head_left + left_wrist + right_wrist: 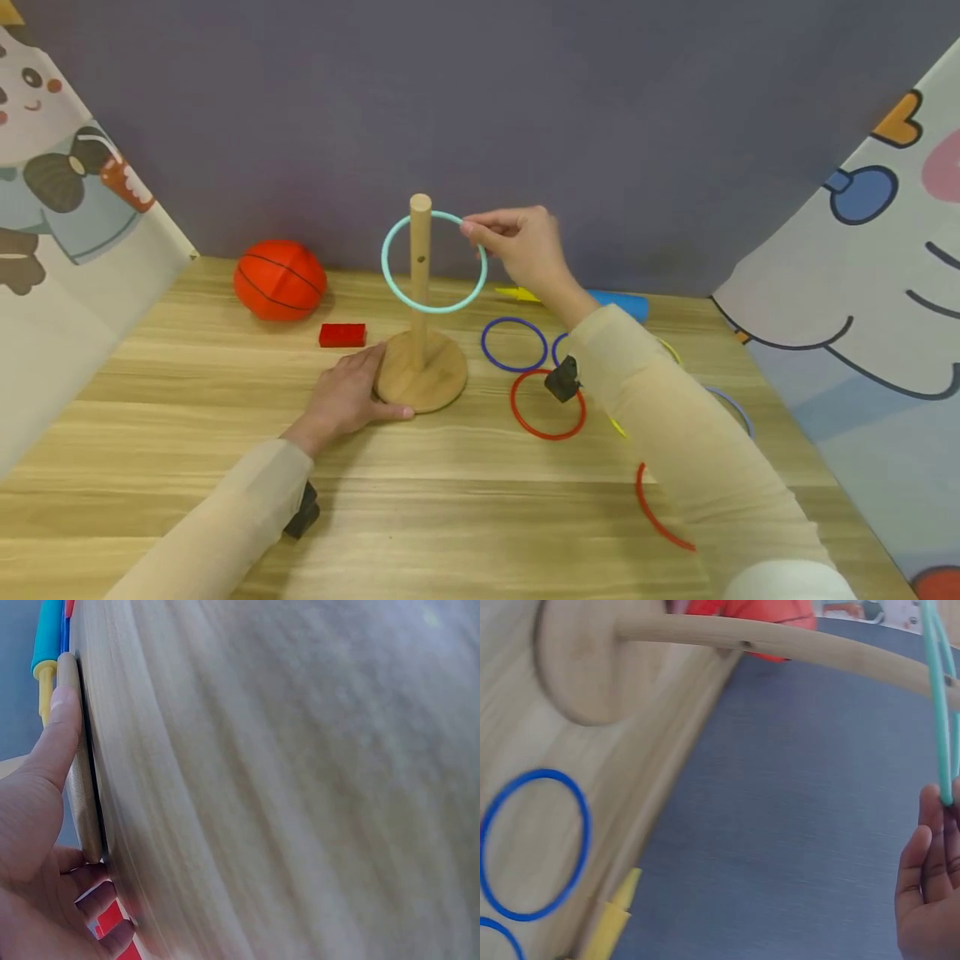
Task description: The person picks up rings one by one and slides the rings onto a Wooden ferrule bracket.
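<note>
My right sleeve [686,442] hides much of the front red ring [647,509] and the pale blue ring [738,407] by the table's right edge [789,454]. The right wrist view cuts off my right hand [935,885].

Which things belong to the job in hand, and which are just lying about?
Job:
turquoise ring, in the right hand
wooden peg stand, held by the left hand

Lying about:
red basketball
red block
yellow-tipped blue cylinder
loose rings, possibly related

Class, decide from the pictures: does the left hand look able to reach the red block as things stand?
Probably yes: the red block lies close to the left hand, with nothing visible between them, though the hand would likely have to release the round wooden base first.
</note>
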A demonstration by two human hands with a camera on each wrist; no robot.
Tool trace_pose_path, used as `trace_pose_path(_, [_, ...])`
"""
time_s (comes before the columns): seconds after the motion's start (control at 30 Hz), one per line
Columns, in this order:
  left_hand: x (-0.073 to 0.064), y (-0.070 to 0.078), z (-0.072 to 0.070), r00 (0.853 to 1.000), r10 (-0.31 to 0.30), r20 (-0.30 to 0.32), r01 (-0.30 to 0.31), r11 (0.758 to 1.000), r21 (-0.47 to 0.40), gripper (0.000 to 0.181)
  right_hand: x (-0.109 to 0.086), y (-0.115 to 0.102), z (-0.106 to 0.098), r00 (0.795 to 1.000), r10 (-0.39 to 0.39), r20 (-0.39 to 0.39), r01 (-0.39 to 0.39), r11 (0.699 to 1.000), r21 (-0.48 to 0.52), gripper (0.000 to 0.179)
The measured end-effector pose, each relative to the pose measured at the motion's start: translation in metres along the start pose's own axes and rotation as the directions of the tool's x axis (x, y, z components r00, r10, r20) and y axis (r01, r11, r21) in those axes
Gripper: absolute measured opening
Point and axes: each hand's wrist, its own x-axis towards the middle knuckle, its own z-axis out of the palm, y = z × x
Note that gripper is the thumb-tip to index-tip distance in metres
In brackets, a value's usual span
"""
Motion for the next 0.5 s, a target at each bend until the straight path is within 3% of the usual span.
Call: trace_pose_path(0.5, [0.001,-0.002,0.003,1.0,-0.027,0.01,0.027,1.0,-0.011,0.116,-0.029,0.057,0.038,0.996,0.003,0.085,0.012,0.985,-0.17,0.017])
